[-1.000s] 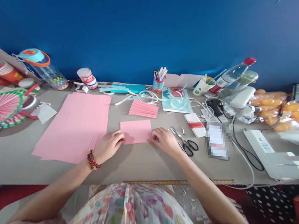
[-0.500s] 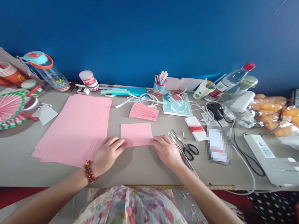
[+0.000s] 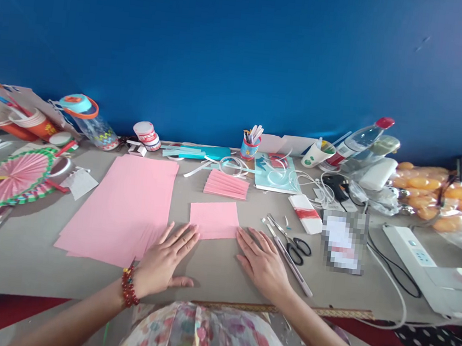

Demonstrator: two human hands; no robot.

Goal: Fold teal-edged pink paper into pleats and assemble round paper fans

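A small rectangle of pink paper [image 3: 214,219] lies flat on the grey table between my two hands. Its lower left corner meets the fingertips of my left hand [image 3: 167,260], whose fingers are stretched out and thumb is spread. My right hand [image 3: 262,261] rests flat at the lower right corner, fingers extended. To the left is a stack of large pink sheets [image 3: 124,206], partly beside my left fingers. Behind the small paper sits a pleated pink paper [image 3: 226,184]. Just right of my right hand lie scissors [image 3: 295,247] with black handles and a slim craft knife [image 3: 293,267].
A pink folded fan [image 3: 24,173] with green edging is at the left, near a water bottle [image 3: 91,122]. A pencil cup [image 3: 250,148] stands at the back. At the right are a wound red-and-white bundle [image 3: 306,214], cables, and a power strip [image 3: 410,252].
Both hands have opened from gripping the small paper's lower corners to lying flat, fingers spread, and have drawn toward me. The whole view has shifted slightly.
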